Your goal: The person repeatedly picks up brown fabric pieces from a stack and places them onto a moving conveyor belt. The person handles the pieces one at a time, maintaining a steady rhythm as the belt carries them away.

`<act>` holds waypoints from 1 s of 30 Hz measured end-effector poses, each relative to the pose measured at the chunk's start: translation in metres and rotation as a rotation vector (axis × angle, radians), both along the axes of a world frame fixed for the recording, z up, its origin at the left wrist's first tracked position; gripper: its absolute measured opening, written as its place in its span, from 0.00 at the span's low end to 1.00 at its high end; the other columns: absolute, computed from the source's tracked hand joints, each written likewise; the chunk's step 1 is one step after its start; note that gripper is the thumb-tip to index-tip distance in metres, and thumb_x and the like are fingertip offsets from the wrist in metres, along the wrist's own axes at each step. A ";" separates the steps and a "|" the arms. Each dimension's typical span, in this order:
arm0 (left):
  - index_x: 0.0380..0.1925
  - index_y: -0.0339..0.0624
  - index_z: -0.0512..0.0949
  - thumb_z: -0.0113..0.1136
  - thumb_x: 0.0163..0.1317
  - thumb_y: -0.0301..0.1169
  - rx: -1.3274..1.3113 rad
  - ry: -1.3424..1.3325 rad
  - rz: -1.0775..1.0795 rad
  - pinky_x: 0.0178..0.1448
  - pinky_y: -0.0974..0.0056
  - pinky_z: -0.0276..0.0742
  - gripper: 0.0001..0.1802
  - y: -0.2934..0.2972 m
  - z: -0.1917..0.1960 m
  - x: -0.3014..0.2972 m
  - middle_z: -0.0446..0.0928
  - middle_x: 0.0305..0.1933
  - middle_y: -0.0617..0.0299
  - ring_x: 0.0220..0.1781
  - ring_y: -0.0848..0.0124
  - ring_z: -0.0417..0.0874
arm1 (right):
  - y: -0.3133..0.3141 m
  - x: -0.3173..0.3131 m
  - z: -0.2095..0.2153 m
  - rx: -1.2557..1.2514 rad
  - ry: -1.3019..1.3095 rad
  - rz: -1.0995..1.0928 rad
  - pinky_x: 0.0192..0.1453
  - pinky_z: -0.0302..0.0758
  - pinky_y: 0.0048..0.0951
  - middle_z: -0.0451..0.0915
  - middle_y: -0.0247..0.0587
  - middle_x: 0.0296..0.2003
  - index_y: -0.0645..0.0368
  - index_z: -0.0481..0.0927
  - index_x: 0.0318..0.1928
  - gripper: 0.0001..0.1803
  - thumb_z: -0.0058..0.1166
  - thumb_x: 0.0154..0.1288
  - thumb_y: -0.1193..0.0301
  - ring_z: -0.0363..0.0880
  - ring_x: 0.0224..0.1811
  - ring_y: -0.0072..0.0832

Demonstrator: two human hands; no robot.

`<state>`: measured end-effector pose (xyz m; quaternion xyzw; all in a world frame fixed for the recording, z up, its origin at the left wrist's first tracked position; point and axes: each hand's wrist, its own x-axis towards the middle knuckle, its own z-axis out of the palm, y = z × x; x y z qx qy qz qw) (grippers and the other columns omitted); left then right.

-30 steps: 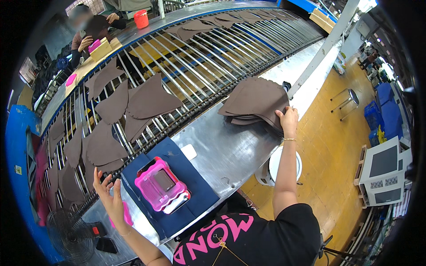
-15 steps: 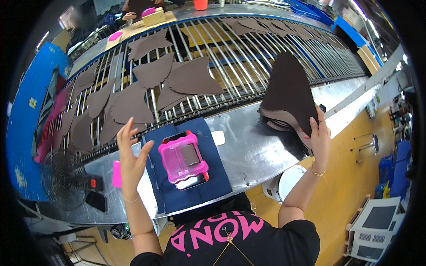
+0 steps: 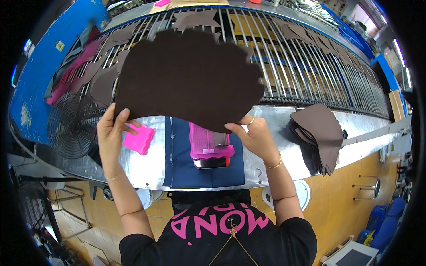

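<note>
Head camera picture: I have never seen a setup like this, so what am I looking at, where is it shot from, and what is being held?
There is no machine arm here, only a person's two bare hands. The picture comes from a wide fisheye camera worn on the person's head and looking down, so straight edges bend near the rim. The left hand and right hand each pinch the lower edge of one large dark brown cut piece, lifted flat in front of the camera. Below it lies a shiny metal table with a navy cloth mat, a pink device on the mat, and a small pink wavy-edged block beside it. To the right sits a stack of brown pieces. Beyond the table runs a roller conveyor carrying more pieces; a wire-guarded fan stands on the left.
</note>
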<state>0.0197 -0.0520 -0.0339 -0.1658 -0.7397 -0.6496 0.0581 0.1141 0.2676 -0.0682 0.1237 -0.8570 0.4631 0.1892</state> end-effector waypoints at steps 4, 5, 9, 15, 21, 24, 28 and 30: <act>0.39 0.33 0.77 0.60 0.64 0.26 -0.086 0.031 0.081 0.25 0.74 0.75 0.07 -0.029 0.004 0.009 0.79 0.28 0.61 0.24 0.75 0.82 | -0.012 -0.011 -0.004 0.046 0.027 0.042 0.33 0.75 0.36 0.82 0.48 0.30 0.56 0.82 0.43 0.11 0.60 0.58 0.73 0.80 0.29 0.45; 0.37 0.33 0.78 0.61 0.63 0.25 -0.103 0.027 0.082 0.26 0.74 0.75 0.06 -0.034 0.001 0.009 0.79 0.28 0.63 0.24 0.76 0.82 | -0.012 -0.011 -0.005 0.054 0.035 0.040 0.33 0.75 0.36 0.82 0.48 0.29 0.55 0.83 0.42 0.11 0.60 0.58 0.73 0.80 0.29 0.44; 0.35 0.31 0.77 0.59 0.63 0.22 -0.105 -0.093 -0.011 0.26 0.75 0.74 0.04 -0.017 -0.015 0.012 0.77 0.26 0.64 0.22 0.77 0.80 | 0.013 0.005 -0.013 0.144 0.066 0.011 0.31 0.74 0.35 0.81 0.48 0.28 0.57 0.84 0.40 0.09 0.61 0.56 0.75 0.79 0.28 0.44; 0.33 0.28 0.78 0.57 0.60 0.19 -0.439 -0.156 -0.249 0.22 0.72 0.73 0.03 0.047 -0.028 0.008 0.77 0.29 0.59 0.21 0.73 0.83 | 0.075 0.059 -0.057 0.162 -0.284 -0.215 0.29 0.71 0.28 0.83 0.49 0.30 0.60 0.85 0.38 0.07 0.60 0.59 0.76 0.79 0.24 0.35; 0.31 0.38 0.81 0.64 0.56 0.26 -0.635 0.403 -0.532 0.31 0.63 0.76 0.04 0.122 -0.018 0.009 0.75 0.31 0.58 0.29 0.61 0.82 | 0.123 0.136 -0.068 -0.094 -0.365 -0.454 0.32 0.71 0.21 0.85 0.39 0.28 0.66 0.84 0.35 0.06 0.61 0.59 0.76 0.77 0.27 0.18; 0.31 0.42 0.82 0.66 0.54 0.29 -0.733 0.507 -0.615 0.34 0.60 0.75 0.06 0.157 -0.021 0.013 0.73 0.34 0.59 0.30 0.59 0.79 | 0.138 0.168 -0.052 -0.342 -0.292 -0.525 0.29 0.64 0.16 0.77 0.24 0.25 0.66 0.83 0.40 0.06 0.58 0.61 0.81 0.66 0.25 0.13; 0.36 0.43 0.82 0.67 0.54 0.32 -0.653 0.527 -0.564 0.35 0.59 0.75 0.10 0.184 -0.010 0.013 0.73 0.38 0.58 0.29 0.59 0.79 | 0.160 0.184 -0.066 -0.637 -0.196 -0.639 0.25 0.58 0.15 0.76 0.25 0.28 0.61 0.77 0.52 0.15 0.56 0.65 0.79 0.61 0.23 0.13; 0.42 0.45 0.80 0.65 0.57 0.38 -0.528 0.516 -0.512 0.34 0.59 0.77 0.15 0.182 0.002 0.007 0.73 0.38 0.60 0.30 0.59 0.80 | 0.153 0.160 -0.062 -0.820 -0.174 -0.615 0.28 0.64 0.16 0.78 0.31 0.36 0.60 0.70 0.57 0.19 0.53 0.66 0.79 0.69 0.28 0.16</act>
